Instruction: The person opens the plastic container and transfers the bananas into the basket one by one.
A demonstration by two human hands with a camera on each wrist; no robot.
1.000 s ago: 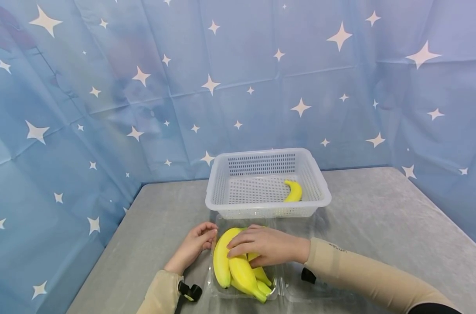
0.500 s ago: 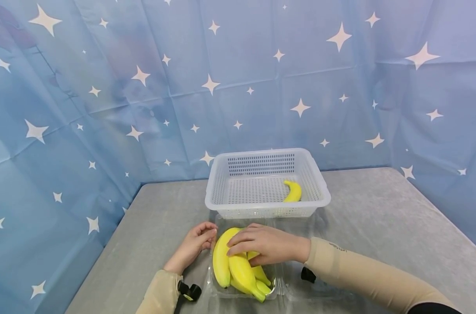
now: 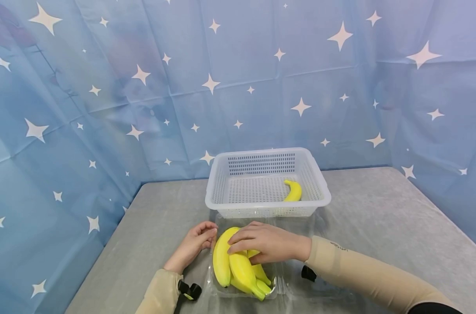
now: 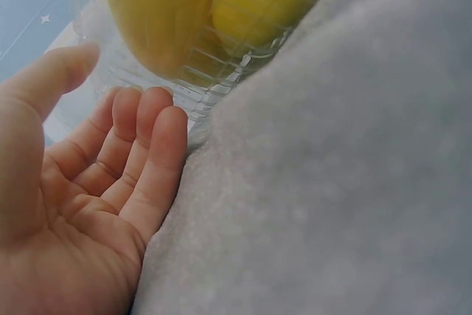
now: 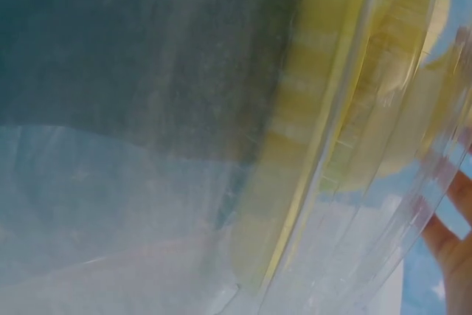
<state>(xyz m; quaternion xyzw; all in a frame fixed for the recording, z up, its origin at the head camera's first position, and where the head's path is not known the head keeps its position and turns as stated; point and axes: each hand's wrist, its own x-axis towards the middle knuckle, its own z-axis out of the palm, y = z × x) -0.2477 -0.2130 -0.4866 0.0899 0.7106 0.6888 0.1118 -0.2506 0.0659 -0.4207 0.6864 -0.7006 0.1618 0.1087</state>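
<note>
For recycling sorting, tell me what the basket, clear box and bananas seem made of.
Basket: likely plastic, satin; whitish, moulded slots.
Clear box: probably plastic, glossy; see-through, highlights on ribbed walls.
Bananas: perhaps plastic or foam, smooth; mostly even yellow, real peel possible.

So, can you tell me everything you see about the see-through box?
The see-through box looks like thin, shiny plastic with ribbed walls. It sits open-topped on the grey table, in front of the white basket. A clear part, maybe its lid, spreads to its right. Yellow bananas are piled inside. The right hand curls over them; the left hand is at the box's left edge, but I can't tell whether it's touching.
</note>
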